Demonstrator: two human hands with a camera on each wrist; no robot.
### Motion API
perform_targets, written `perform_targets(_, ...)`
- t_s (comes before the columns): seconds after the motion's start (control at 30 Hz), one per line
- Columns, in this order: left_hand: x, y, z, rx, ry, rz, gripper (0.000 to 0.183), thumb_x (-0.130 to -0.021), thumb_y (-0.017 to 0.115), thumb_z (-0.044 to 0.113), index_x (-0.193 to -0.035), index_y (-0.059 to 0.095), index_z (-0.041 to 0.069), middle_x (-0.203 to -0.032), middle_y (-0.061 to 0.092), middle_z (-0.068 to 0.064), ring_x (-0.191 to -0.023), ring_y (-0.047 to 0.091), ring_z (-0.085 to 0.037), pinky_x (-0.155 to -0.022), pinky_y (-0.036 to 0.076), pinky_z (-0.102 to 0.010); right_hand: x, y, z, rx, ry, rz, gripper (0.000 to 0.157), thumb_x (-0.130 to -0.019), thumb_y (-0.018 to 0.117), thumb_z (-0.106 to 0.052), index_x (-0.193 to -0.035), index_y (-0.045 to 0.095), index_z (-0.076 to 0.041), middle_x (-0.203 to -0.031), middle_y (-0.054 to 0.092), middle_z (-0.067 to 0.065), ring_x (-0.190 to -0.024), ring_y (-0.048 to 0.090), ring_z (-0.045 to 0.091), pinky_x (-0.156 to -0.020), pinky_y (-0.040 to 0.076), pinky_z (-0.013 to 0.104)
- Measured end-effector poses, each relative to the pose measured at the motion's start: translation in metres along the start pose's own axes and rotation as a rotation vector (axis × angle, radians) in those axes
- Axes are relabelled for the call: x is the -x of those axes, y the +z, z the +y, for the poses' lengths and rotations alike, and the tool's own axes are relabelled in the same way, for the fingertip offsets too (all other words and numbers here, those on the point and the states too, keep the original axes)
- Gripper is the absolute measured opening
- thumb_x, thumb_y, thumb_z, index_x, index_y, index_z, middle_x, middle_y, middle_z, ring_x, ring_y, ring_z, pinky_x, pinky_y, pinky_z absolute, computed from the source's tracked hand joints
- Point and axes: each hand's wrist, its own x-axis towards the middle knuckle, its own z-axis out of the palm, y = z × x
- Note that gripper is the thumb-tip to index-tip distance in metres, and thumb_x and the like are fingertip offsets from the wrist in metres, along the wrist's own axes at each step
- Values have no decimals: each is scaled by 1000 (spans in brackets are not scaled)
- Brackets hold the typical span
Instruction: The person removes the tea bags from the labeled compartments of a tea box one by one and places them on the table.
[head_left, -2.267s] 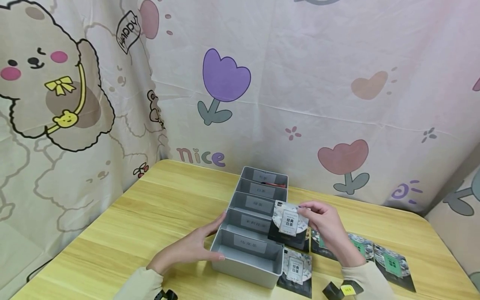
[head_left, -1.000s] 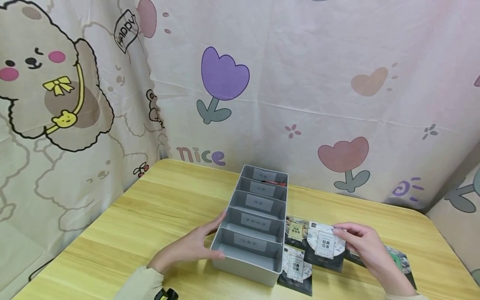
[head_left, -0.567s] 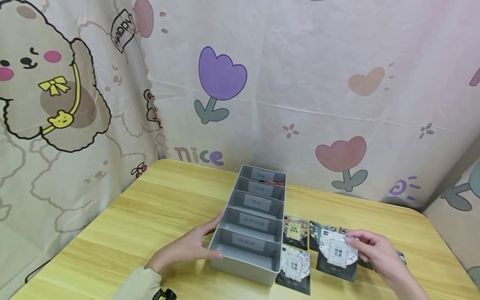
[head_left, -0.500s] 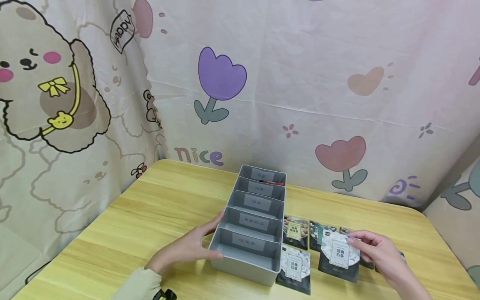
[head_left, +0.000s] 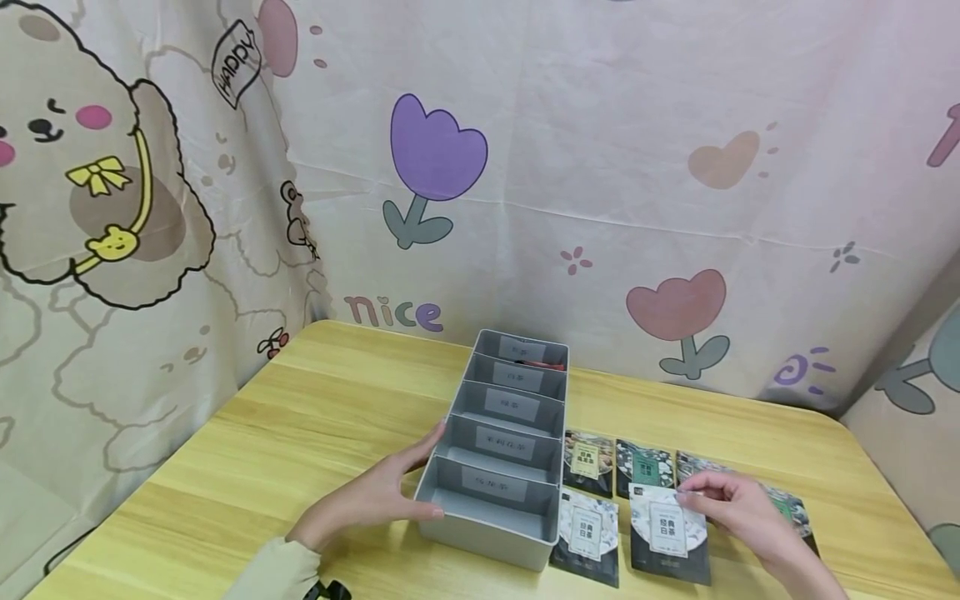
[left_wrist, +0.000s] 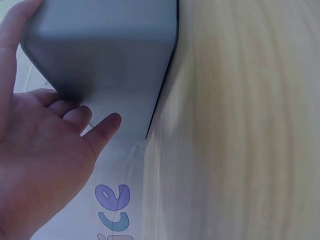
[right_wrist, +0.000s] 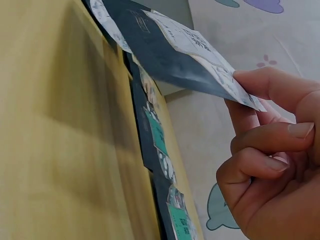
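Observation:
In the head view my right hand pinches a tea sachet by its upper right corner, between thumb and forefinger. The sachet is dark with a white label. The right wrist view shows it tilted, with the other fingers curled below the pinch. To the left stands a long grey divided box, its compartments labelled. My left hand rests at the box's near left corner, thumb along the front wall and forefinger along the left side. The left wrist view shows the fingers against the grey wall.
A matching white-label sachet lies beside the box's front right corner. Behind lie a yellow-label sachet and a green-label sachet, with more partly behind my right hand. Something red shows in the box's far end. A printed curtain hangs behind the table.
My right hand has carried the sachet from over the box's right side out to the right and towards me, then slightly left and lower. My left hand stays at the box corner.

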Motion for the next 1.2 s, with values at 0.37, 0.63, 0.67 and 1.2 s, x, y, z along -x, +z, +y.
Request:
perform_targets(0.37, 2, 0, -1, -6, 0, 9, 104, -81, 76, 41, -156, 9, 13, -158, 10, -17, -139, 23, -43, -107, 23, -64, -5, 5, 4, 4, -2, -41, 23, -90, 66, -13, -103, 65, 7, -80, 57, -1, -66, 45, 10, -57, 41, 25)
perform_targets(0.63, 3, 0, 0, -6, 1, 13, 104, -81, 76, 40, -156, 10, 14, -158, 11, -16, -138, 24, -44, -107, 24, -64, -7, 8, 4, -8, 51, -42, 24, -88, 70, -18, -99, 67, 3, -80, 59, 1, -65, 45, 12, -56, 42, 25)
perform_targets(0.67, 3, 0, 0, -8, 0, 13, 104, -81, 76, 41, -156, 10, 14, -158, 11, -16, -138, 24, -44, -107, 24, -64, -7, 8, 4, 2, 53, -37, 25, -87, 70, -19, -99, 67, 3, -81, 60, 1, -66, 47, 12, -57, 42, 25)
perform_targets(1.2, 0, 0, 0, -3, 1, 1, 104, -81, 76, 41, -156, 10, 14, -158, 12, -16, -138, 24, -42, -107, 24, -63, -5, 11, 11, 160, -10, -30, 19, -84, 75, -20, -90, 69, -3, -70, 60, 2, -49, 41, 9, -43, 39, 24)
